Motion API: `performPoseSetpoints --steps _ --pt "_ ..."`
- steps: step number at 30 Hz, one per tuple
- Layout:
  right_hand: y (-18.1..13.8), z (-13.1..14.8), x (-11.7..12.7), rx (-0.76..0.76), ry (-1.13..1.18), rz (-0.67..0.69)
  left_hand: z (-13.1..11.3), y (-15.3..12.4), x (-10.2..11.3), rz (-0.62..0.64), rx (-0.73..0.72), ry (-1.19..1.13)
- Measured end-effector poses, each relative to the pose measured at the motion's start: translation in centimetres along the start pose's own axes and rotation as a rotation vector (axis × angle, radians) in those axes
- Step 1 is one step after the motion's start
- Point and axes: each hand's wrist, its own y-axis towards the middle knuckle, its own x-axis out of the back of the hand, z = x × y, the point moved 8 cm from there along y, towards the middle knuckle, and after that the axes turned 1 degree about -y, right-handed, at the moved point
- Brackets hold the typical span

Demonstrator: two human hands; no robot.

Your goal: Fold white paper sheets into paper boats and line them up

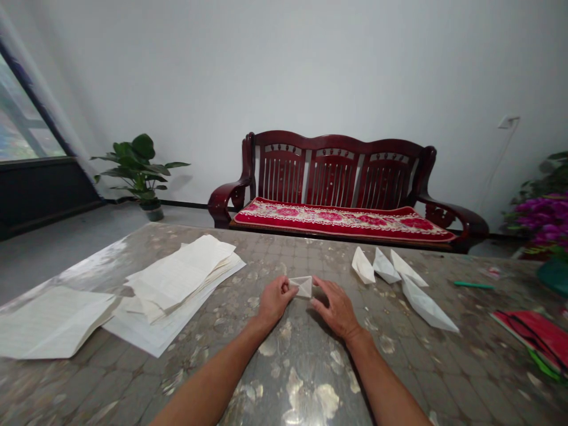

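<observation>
Two grips flank the folded paper (pixel 302 286): left grip (pixel 274 299) pinched on its corner, right grip (pixel 337 307) loose-fingered against it; light, flimsy stuff, so you should pinch folded edges gently.

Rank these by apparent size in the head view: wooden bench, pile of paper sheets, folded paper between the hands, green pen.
1. wooden bench, though farthest.
2. pile of paper sheets.
3. folded paper and green pen: too alike to rank; pen longer, paper broader.
</observation>
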Motion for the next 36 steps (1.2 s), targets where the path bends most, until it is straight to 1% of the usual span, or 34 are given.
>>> performPoseSetpoints --steps 3,8,10,12,15,16,18,20,22,26,28,33,36 --pt "0.0 0.5 0.0 0.028 -0.007 -0.024 -0.7 -0.5 -0.1 -0.023 -0.066 0.007" --pt "0.0 1.0 0.1 0.109 -0.032 -0.054 -2.3 -1.4 -0.9 0.070 -0.203 0.048" --pt "-0.1 1.1 0.1 0.132 -0.080 -0.066 -2.8 -1.7 -1.0 0.082 -0.240 0.086" --pt "-0.1 1.4 0.2 0.150 -0.157 -0.080 -3.3 -1.9 -0.7 0.046 -0.293 0.131" --pt "-0.1 2.3 0.1 0.180 -0.282 -0.088 -4.2 -2.5 -0.2 -0.030 -0.417 0.162" --pt "-0.1 2.6 -0.1 0.191 -0.314 -0.083 -4.5 -2.7 -0.3 -0.032 -0.462 0.169" --pt "0.0 3.2 -0.4 0.210 -0.354 -0.064 -4.6 -3.1 -0.7 0.004 -0.528 0.188" --pt "0.0 3.4 -0.7 0.213 -0.360 -0.034 -4.4 -3.1 -1.1 0.050 -0.542 0.201" --pt "0.1 3.3 -0.9 0.194 -0.338 -0.002 -4.0 -2.9 -1.3 0.081 -0.516 0.187" --pt "0.1 2.7 -0.9 0.155 -0.261 0.042 -3.2 -2.4 -1.5 0.103 -0.435 0.158" --pt "0.1 2.5 -0.8 0.155 -0.242 0.057 -3.0 -2.4 -1.6 0.115 -0.425 0.173" --pt "0.0 2.2 -0.6 0.163 -0.248 0.062 -3.5 -3.1 -1.7 0.144 -0.543 0.255" --pt "-0.1 2.2 -0.5 0.182 -0.247 0.057 -3.7 -3.3 -1.5 0.134 -0.566 0.326"
